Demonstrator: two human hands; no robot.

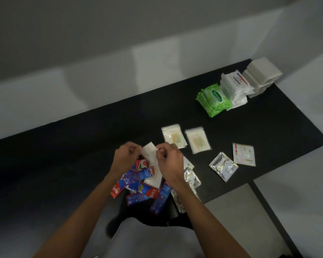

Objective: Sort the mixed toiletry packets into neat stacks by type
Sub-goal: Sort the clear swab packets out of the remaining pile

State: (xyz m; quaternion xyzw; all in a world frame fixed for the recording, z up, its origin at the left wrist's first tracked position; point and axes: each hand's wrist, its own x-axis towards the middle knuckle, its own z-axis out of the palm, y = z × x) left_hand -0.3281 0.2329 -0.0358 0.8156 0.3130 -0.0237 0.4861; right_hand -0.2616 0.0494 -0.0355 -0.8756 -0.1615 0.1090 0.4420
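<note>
**Mid-sort: a white packet held over the unsorted heap**

Just left of centre, the left hand [127,157] has its fingers curled in and pinches the left edge of a white packet [149,153]. The right hand [169,162], curled the same way, pinches the opposite edge, so the packet hangs between them above the black table [63,146]. What the packet contains is too washed out to tell.

Below the hands, at lower centre, lies the mixed pile [140,189] of red-and-blue toothpaste sachets, with silvery sachets [191,180] trailing to its right.

Right of the hands are two stacks of clear swab packets [198,141], side by side. Further right lie a lone silver sachet [223,166] and a Dove sachet [243,154], slightly apart. At the upper right, green wipe packs [213,99], white Dove packs [233,86] and plain white blocks [261,77] sit stacked in a row.

This looks like the identify-and-place step, with most of the pile left to do. Next, the packet needs matching to a stack and laying square on top, or it starts a new one on bare table.
</note>
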